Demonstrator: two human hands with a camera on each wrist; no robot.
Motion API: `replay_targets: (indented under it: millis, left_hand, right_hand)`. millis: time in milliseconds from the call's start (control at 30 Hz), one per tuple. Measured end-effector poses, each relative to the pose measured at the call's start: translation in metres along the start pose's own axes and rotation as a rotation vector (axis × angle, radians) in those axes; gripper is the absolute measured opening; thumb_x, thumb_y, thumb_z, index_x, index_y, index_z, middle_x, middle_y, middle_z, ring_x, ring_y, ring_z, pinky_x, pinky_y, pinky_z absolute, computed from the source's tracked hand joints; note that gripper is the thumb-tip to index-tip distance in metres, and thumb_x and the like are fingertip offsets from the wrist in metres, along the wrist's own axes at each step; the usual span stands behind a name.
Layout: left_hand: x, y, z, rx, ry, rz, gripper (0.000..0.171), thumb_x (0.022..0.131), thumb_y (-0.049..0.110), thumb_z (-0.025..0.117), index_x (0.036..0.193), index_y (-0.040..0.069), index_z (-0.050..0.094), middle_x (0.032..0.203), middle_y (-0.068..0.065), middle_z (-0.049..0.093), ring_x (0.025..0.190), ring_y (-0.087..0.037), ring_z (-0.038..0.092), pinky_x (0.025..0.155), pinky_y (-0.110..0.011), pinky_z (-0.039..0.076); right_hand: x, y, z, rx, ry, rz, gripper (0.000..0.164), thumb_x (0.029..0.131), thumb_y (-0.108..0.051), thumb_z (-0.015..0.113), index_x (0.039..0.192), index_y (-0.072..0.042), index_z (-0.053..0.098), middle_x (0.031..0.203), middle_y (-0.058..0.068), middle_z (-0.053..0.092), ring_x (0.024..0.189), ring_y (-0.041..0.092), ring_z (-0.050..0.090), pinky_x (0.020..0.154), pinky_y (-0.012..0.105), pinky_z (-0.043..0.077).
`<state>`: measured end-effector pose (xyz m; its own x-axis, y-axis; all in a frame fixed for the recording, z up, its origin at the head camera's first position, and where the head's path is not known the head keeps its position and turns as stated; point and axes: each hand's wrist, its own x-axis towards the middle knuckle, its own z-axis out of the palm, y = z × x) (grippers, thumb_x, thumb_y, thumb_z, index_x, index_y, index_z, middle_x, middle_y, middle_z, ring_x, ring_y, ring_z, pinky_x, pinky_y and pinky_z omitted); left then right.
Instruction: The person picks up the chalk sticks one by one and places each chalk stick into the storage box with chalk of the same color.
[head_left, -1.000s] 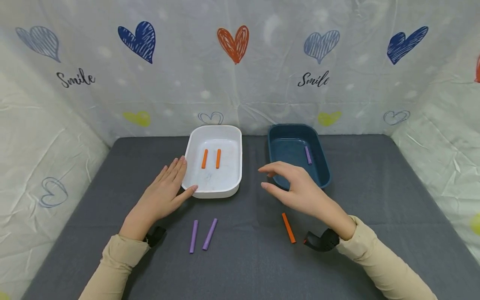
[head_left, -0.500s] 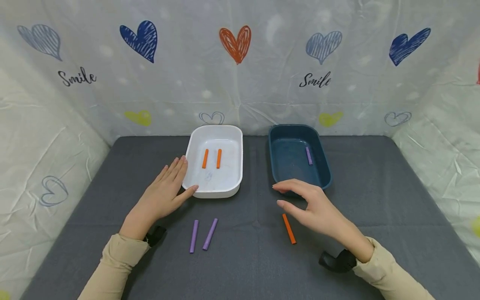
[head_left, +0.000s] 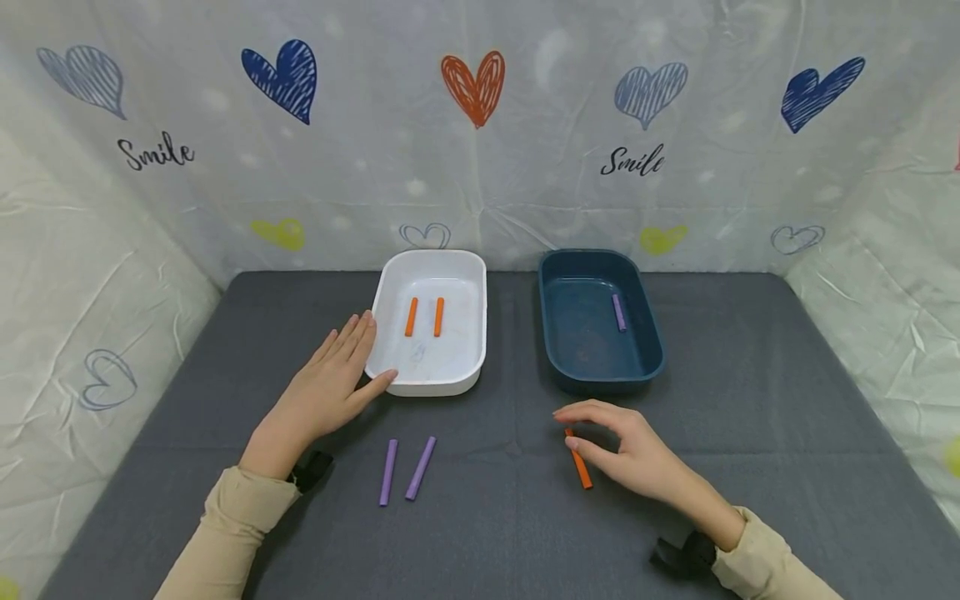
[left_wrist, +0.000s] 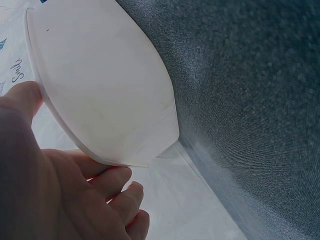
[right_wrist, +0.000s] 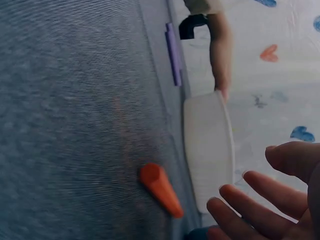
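Hovering over orange stick (head_left: 581, 468) on desk (head_left: 510, 533), just in front of blue tray (head_left: 600, 387): right hand (head_left: 630, 447), thumb and fingers parted, holding nothing. Left hand (head_left: 321, 396) touches rim of white tray (head_left: 431, 390), fingers extended, no grip. Risk: stick looks slim and round, so off-centre pinch could roll it; leaning left could shove tray, jostling two orange sticks (head_left: 438, 317) inside.
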<state>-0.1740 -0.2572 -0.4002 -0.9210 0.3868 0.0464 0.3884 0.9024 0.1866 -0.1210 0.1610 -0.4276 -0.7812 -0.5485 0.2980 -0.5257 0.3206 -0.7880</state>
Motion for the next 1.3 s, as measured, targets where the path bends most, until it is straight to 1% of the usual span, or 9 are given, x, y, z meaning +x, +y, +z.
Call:
replay_targets:
  millis: [133,300,433,533,633,767,900,1000,1300]
  left_hand:
    - [0.000,0.000,0.000,-0.004,0.002,-0.002,0.086,0.103,0.055,0.042,0.157,-0.004,0.010,0.164,-0.019,0.005,0.151,-0.035,0.005,0.121,-0.051,0.008]
    - [0.000,0.000,0.001,-0.009,0.000,0.001,0.086,0.103,0.056,0.041,0.157,-0.004,0.009,0.165,-0.019,0.005,0.151,-0.034,0.005,0.122,-0.050,0.007]
    - [0.000,-0.001,0.002,-0.009,0.003,0.003,0.086,0.103,0.056,0.041,0.157,-0.004,0.009,0.164,-0.019,0.005,0.151,-0.035,0.005,0.122,-0.050,0.006]
    - [0.000,-0.001,0.003,-0.009,0.005,0.001,0.087,0.103,0.056,0.041,0.157,-0.004,0.009,0.165,-0.019,0.005,0.151,-0.035,0.005,0.122,-0.051,0.007]
    - [0.001,-0.001,0.003,-0.014,0.005,0.002,0.087,0.103,0.056,0.041,0.157,-0.004,0.009,0.165,-0.019,0.005,0.151,-0.035,0.005,0.122,-0.051,0.007]
    - [0.001,0.000,0.003,-0.015,0.005,0.000,0.087,0.103,0.056,0.040,0.157,-0.003,0.008,0.165,-0.019,0.004,0.151,-0.034,0.005,0.121,-0.051,0.008]
    - [0.001,0.000,0.003,-0.013,0.007,0.001,0.087,0.103,0.056,0.040,0.157,-0.003,0.007,0.165,-0.019,0.004,0.151,-0.034,0.005,0.122,-0.051,0.008]
    - [0.001,0.000,0.004,-0.022,0.015,0.008,0.086,0.103,0.055,0.041,0.157,-0.003,0.007,0.164,-0.020,0.005,0.151,-0.035,0.005,0.121,-0.051,0.008]
    - [0.000,0.001,0.002,-0.017,0.010,0.007,0.085,0.103,0.053,0.042,0.157,-0.004,0.007,0.164,-0.020,0.004,0.151,-0.035,0.006,0.121,-0.052,0.009]
  right_hand:
    - [-0.004,0.010,0.002,0.021,0.000,0.017,0.029,0.097,-0.015,0.067,0.125,-0.009,0.067,0.124,0.004,0.067,0.115,0.015,0.061,0.096,0.044,0.052]
    - [-0.006,0.021,0.000,0.034,-0.006,0.047,0.030,0.096,-0.015,0.068,0.126,-0.009,0.067,0.125,0.003,0.066,0.117,0.014,0.060,0.095,0.039,0.052]
    - [-0.006,0.030,-0.001,0.027,-0.059,0.066,0.036,0.095,-0.019,0.069,0.130,-0.012,0.065,0.129,0.000,0.064,0.119,0.014,0.058,0.098,0.037,0.049]
    - [-0.008,0.034,-0.004,0.017,-0.144,0.101,0.049,0.091,-0.028,0.075,0.136,-0.017,0.060,0.136,-0.006,0.058,0.125,0.013,0.051,0.103,0.037,0.045]
    - [-0.010,0.038,-0.007,0.012,-0.230,0.111,0.068,0.083,-0.035,0.082,0.142,-0.021,0.053,0.144,-0.007,0.050,0.132,0.014,0.043,0.107,0.039,0.039]
    - [-0.011,0.040,-0.009,0.029,-0.294,0.087,0.083,0.076,-0.036,0.088,0.146,-0.020,0.048,0.148,-0.003,0.044,0.135,0.017,0.038,0.109,0.041,0.037]
    - [-0.010,0.042,-0.010,0.035,-0.300,0.088,0.088,0.072,-0.036,0.090,0.147,-0.021,0.047,0.149,-0.002,0.042,0.135,0.017,0.038,0.108,0.041,0.037]
    - [-0.010,0.044,-0.010,0.032,-0.296,0.099,0.089,0.071,-0.037,0.091,0.147,-0.022,0.047,0.148,-0.005,0.042,0.134,0.016,0.039,0.107,0.042,0.038]
    - [-0.010,0.046,-0.009,0.027,-0.265,0.094,0.083,0.071,-0.040,0.090,0.143,-0.023,0.052,0.142,-0.009,0.047,0.130,0.016,0.042,0.106,0.042,0.039]
